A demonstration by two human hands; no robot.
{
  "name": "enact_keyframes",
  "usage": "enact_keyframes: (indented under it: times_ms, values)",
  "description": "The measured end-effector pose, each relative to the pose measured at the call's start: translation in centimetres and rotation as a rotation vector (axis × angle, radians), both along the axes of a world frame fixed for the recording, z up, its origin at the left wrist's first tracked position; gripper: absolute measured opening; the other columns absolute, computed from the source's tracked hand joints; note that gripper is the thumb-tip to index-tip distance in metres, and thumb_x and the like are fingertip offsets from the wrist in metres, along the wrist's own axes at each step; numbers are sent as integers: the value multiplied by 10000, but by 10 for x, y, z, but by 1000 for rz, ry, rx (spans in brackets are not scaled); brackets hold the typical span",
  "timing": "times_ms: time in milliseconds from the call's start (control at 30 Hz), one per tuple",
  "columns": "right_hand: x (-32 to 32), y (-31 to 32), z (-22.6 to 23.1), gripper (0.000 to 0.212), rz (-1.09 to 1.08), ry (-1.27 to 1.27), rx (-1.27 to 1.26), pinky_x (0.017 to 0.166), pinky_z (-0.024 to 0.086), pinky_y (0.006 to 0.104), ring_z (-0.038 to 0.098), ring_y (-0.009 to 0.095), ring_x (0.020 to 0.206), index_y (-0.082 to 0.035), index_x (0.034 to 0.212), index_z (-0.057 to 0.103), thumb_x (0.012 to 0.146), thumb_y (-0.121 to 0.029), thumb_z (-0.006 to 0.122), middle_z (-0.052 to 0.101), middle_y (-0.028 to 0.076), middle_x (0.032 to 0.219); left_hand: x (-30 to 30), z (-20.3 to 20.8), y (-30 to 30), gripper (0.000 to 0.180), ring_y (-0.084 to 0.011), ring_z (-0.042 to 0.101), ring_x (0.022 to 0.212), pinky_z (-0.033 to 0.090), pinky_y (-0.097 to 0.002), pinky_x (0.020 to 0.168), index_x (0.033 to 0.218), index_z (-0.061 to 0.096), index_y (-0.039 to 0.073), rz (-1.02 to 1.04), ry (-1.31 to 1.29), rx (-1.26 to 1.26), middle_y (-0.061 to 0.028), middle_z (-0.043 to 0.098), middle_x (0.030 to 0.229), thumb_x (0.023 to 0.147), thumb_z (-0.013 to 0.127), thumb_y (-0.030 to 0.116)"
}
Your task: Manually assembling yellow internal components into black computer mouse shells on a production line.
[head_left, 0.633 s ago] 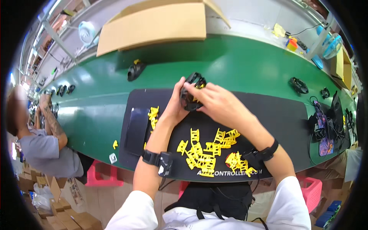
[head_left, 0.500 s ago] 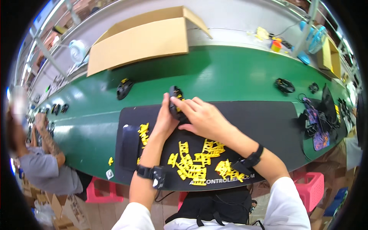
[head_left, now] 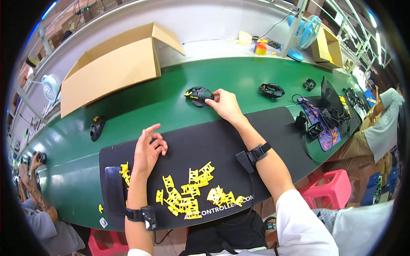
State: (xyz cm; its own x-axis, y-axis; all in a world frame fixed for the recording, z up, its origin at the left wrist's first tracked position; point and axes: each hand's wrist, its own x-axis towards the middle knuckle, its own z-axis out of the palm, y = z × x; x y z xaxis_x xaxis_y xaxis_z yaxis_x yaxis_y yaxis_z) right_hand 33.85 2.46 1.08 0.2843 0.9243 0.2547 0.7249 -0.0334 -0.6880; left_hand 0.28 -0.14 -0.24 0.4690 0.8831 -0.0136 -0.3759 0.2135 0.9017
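A black computer mouse shell (head_left: 199, 96) with yellow parts at its left end rests on the green table beyond the mat. Thumb and fingers of my right hand (head_left: 227, 106) pinch its right end. Over the left part of the black mat (head_left: 269, 136), my left hand (head_left: 147, 149) hangs with loosely curled fingers apart, holding nothing. Several small yellow plastic pieces (head_left: 183, 199) lie heaped on the mat between my forearms. More yellow pieces (head_left: 124, 171) sit beside my left forearm, near a dark flat tray (head_left: 113, 187).
Another black mouse shell (head_left: 97, 129) lies to the left, and a third (head_left: 271, 90) to the right. A large open cardboard box (head_left: 111, 66) stands at the back left. Cables and a purple patterned pad (head_left: 321, 128) occupy the right. Co-workers sit on both sides; a pink stool (head_left: 329, 187) is at right.
The mouse shell went from both hands above the mat to the table beyond it. My left hand has let go and drawn back left; my view has shifted right.
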Motion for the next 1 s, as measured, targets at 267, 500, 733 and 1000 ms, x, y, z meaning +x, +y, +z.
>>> enact_keyframes:
  times_ms: [267, 500, 733, 1000]
  values:
    - [143, -49, 22, 311, -733, -679, -180, 1042, 484, 632, 543, 390, 1313, -111, 1186, 738, 885, -184, 707, 601, 181, 1333, 4, 4, -2, 433, -220, 618, 834, 485, -335, 697, 1291, 594, -40, -59, -60, 18, -63, 549, 935, 1096, 497, 334]
    - [152, -46, 47, 289, -210, -566, 36, 759, 569, 475, 719, 394, 794, -1, 1011, 747, 877, -256, 751, 746, 196, 860, 5, 0, 4, 398, -256, 650, 1013, 531, -359, 823, 1354, 568, -47, -124, -117, 90, -101, 615, 1089, 1054, 589, 212]
    - [-64, -52, 66, 328, 630, 935, -268, 808, 526, 284, 661, 98, 925, -27, 1197, 726, 1043, -311, 669, 734, 7, 1072, 6, 0, -4, 575, -281, 613, 1257, 531, -458, 1085, 1526, 415, 37, -193, -297, 23, -170, 596, 1372, 1045, 658, 237]
    - [-100, -74, 72, 324, 598, -496, -30, 842, 565, 460, 683, 415, 873, 20, 946, 660, 974, -300, 701, 671, 198, 942, 5, 0, 1, 292, -245, 672, 1191, 551, -447, 1033, 1328, 521, 130, 92, -260, -29, -136, 666, 1297, 1096, 567, 302]
